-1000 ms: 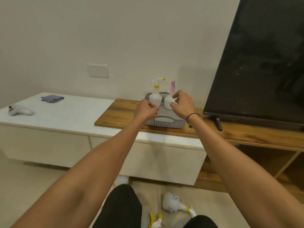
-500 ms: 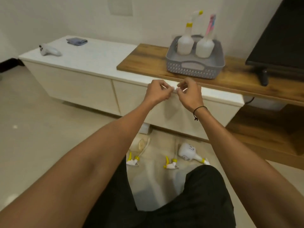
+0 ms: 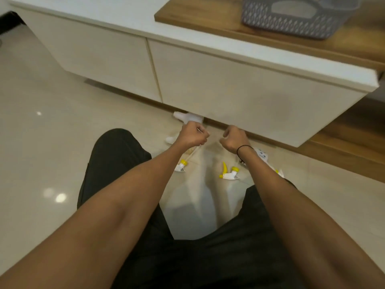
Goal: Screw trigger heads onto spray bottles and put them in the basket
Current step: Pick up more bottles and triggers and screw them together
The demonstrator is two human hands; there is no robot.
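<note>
My left hand (image 3: 193,135) and my right hand (image 3: 234,138) hover side by side above the floor, both loosely curled with nothing in them. Below them lie two loose white trigger heads with yellow parts, one (image 3: 180,166) beside my left forearm and one (image 3: 228,174) between my arms. A white spray bottle (image 3: 263,155) lies half hidden behind my right forearm. Another white bottle (image 3: 188,117) sticks out from under the cabinet just beyond my left hand. The grey basket (image 3: 291,25) stands on the wooden top at the upper right; its inside is out of view.
A low white cabinet (image 3: 218,84) with a wooden top (image 3: 208,19) runs across the view in front of me. My knees in black trousers (image 3: 116,155) frame the glossy tiled floor (image 3: 41,142) where the parts lie.
The view has tilted down from the cabinet top to the floor. Both hands have left the basket, dropped below the cabinet front towards the floor, and moved slightly apart.
</note>
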